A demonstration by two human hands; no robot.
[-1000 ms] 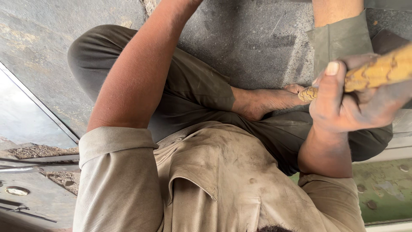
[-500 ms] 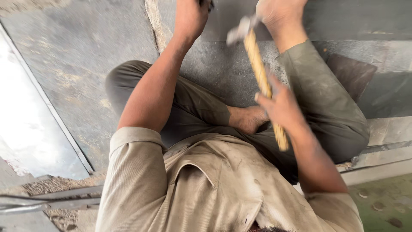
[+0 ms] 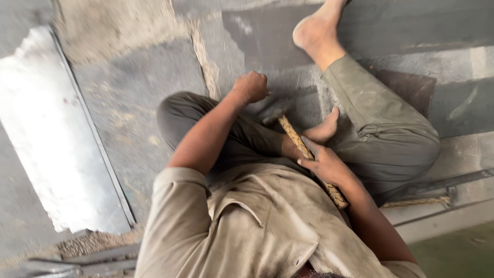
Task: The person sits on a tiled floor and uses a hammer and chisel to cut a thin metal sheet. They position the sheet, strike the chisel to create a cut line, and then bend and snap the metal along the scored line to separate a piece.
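Observation:
I sit on the floor with my legs folded. My right hand (image 3: 323,163) grips a hammer's wooden handle (image 3: 294,138) near its lower end. The blurred dark hammer head (image 3: 272,112) is down on the grey metal sheet (image 3: 288,41), just right of my left hand (image 3: 250,86). That hand is a closed fist pressed onto the sheet; whatever is inside it is hidden. One bare foot (image 3: 325,128) lies beside the handle, and the other foot (image 3: 316,32) rests further out on the sheet.
A bright, shiny metal plate (image 3: 46,139) lies at the left with a raised edge. Dust and grit (image 3: 92,242) gather at its near corner. A metal bar and a piece of rope (image 3: 417,202) lie at the right by a concrete step.
The hammer has swung down from its raised position, and its head is now by my left fist. My left hand looks lower in the frame, and the view has shifted.

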